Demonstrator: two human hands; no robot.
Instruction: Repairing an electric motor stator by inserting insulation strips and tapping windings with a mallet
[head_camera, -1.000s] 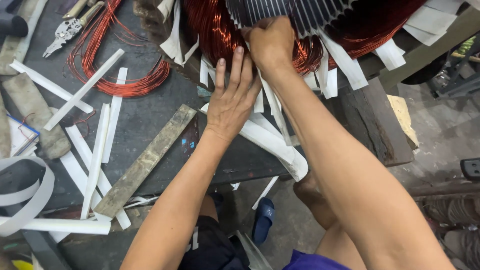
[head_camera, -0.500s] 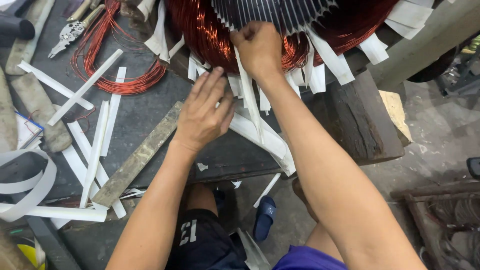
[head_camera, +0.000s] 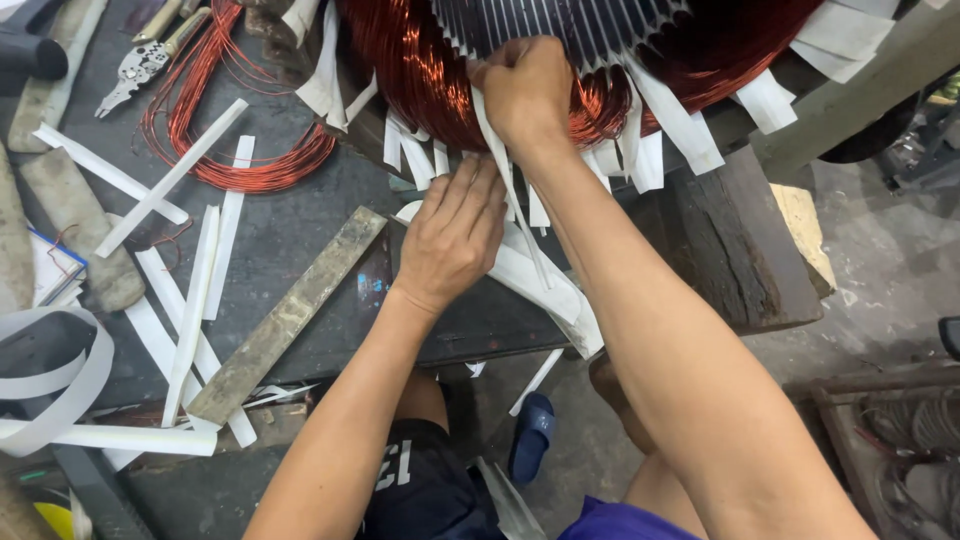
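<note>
A motor stator (head_camera: 590, 30) with red copper windings (head_camera: 420, 75) and dark slotted steel sits at the top of the head view. White insulating paper strips (head_camera: 690, 115) stick out between the coils. My right hand (head_camera: 525, 90) is closed around one long white strip (head_camera: 505, 185) at the winding's edge. My left hand (head_camera: 455, 235) lies just below, fingers together and flat against the loose strips (head_camera: 535, 280) on the dark table (head_camera: 300, 235).
A loose coil of copper wire (head_camera: 235, 150) and pliers (head_camera: 140, 62) lie upper left. Several white strips (head_camera: 190, 300) and a flat wooden bar (head_camera: 285, 315) rest on the table. A wooden block (head_camera: 735, 245) sits right. A blue sandal (head_camera: 530, 435) is on the floor.
My left hand slid left and then back up toward the windings beneath my right hand. The right hand stayed clenched on the strip at the coil.
</note>
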